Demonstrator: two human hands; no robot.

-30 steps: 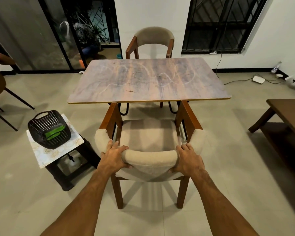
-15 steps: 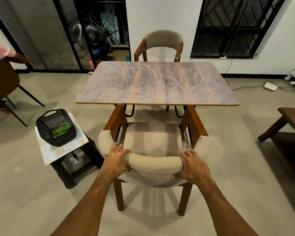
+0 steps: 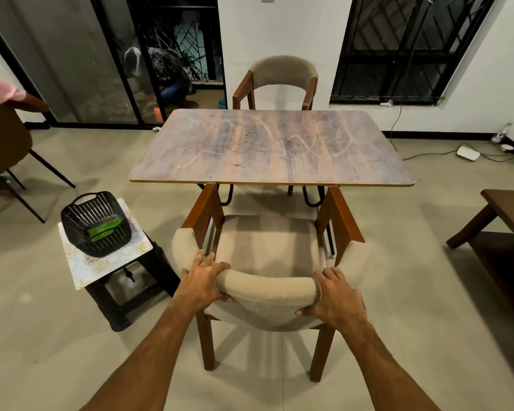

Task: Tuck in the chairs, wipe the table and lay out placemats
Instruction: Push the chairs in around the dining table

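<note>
From the head camera, both hands are clamped on the padded backrest of the near chair (image 3: 267, 262). The left hand (image 3: 202, 280) wraps the left end of the beige top roll, fingers over the front and thumb underneath. The right hand (image 3: 336, 298) grips the right end the same way, its thumb showing under the cushion. The two hands are well apart, one at each end of the curved back.

The near chair stands on the tiled floor at the near long side of the worktop (image 3: 273, 146). Its wooden armrests reach the worktop's near edge, with their front tips just under it, while the seat and back legs are out in the open. The worktop is a wood-grain slab with pale looping smear marks across it, and nothing lies on it.

A second chair (image 3: 282, 75) of the same kind stands at the far side, its backrest above the far edge.

To the left of the near chair sits a small stool (image 3: 110, 262) with a patterned top, carrying a black basket (image 3: 94, 223) that holds something green (image 3: 104, 229); I cannot tell what it is. A dark low table (image 3: 505, 221) shows at the right edge, and another chair (image 3: 3, 149) at the far left.
</note>
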